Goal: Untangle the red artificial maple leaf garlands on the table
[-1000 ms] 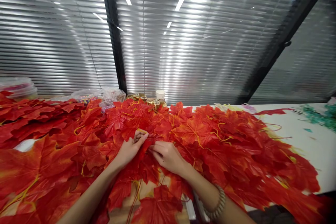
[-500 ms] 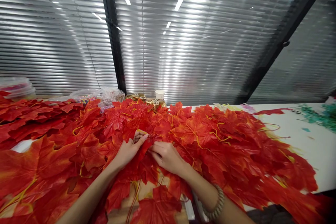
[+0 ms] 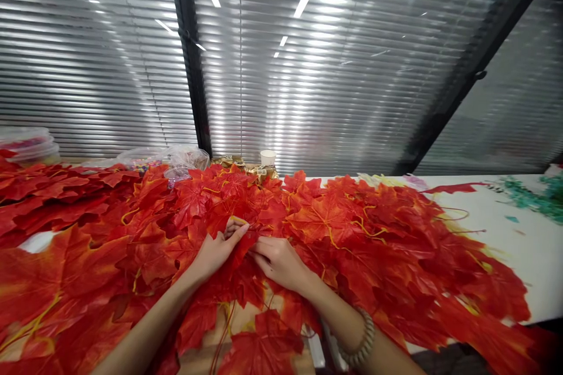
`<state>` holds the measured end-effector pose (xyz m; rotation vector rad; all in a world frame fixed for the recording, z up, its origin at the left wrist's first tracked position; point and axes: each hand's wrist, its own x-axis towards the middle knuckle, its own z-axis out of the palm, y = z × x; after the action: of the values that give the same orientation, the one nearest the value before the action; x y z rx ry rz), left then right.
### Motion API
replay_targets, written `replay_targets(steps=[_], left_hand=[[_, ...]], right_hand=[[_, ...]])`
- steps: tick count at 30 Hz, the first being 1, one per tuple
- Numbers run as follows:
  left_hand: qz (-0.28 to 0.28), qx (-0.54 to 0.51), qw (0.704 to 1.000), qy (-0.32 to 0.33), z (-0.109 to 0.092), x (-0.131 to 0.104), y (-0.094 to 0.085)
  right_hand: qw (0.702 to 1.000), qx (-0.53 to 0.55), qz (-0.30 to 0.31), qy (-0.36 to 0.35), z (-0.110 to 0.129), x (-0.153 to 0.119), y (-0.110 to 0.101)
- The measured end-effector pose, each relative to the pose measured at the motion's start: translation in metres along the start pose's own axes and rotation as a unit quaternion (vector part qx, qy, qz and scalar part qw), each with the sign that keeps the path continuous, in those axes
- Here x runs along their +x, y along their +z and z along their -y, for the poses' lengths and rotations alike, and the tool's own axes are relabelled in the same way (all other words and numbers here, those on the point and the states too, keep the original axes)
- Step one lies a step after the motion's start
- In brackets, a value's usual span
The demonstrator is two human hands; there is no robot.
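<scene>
Grip: a red leaf (image 3: 244, 246) is pinched between the left hand (image 3: 216, 251) and the right hand (image 3: 278, 260), fingertips closed on it and nearly meeting.
Leaf look: deep red-orange fabric is seen, maple-shaped with pointed lobes and yellow veins; it is folded where it is held.
Leaf place: it is kept just above the leaf pile (image 3: 352, 234), directly between the two hands.
Leaf axis: the fold is run from the grip down toward the person; which end is the tip cannot be told.
Wrist: a beaded bracelet (image 3: 363, 343) is worn behind the right hand.
Beyond the grip: a white cup (image 3: 267, 157) and plastic bags (image 3: 187, 158) are set at the far side, against the blinds (image 3: 334, 70).
Right of the grip: bare white table (image 3: 528, 246) is left open past the leaves, with green scraps (image 3: 534, 196) near its far corner.
Left of the grip: leaves are spread to the picture's edge.
Near edge: the table's front edge is met just below the wrists.
</scene>
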<state>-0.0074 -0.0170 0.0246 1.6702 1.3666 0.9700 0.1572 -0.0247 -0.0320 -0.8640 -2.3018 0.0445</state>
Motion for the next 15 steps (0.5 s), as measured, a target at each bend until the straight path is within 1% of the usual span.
replay_targets(steps=[4, 8, 11, 13, 15], left_hand=[[0.003, -0.007, 1.0, 0.03, -0.001, 0.0, 0.0], [0.017, -0.027, 0.997, 0.07, 0.011, 0.005, 0.003], [0.025, -0.037, 0.995, 0.084, 0.021, 0.009, 0.006], [0.029, -0.041, 0.995, 0.088, 0.024, 0.01, 0.006], [0.027, -0.04, 0.995, 0.09, 0.023, 0.009, 0.006]], right_hand=[[1.0, -0.003, 0.008, 0.003, 0.0, 0.0, 0.0], [1.0, -0.003, 0.012, 0.006, 0.0, -0.001, 0.0], [1.0, -0.007, 0.012, 0.004, -0.001, -0.001, 0.001], [1.0, -0.009, 0.01, 0.001, -0.001, -0.001, 0.001], [1.0, -0.008, 0.01, 0.0, -0.001, -0.001, 0.001]])
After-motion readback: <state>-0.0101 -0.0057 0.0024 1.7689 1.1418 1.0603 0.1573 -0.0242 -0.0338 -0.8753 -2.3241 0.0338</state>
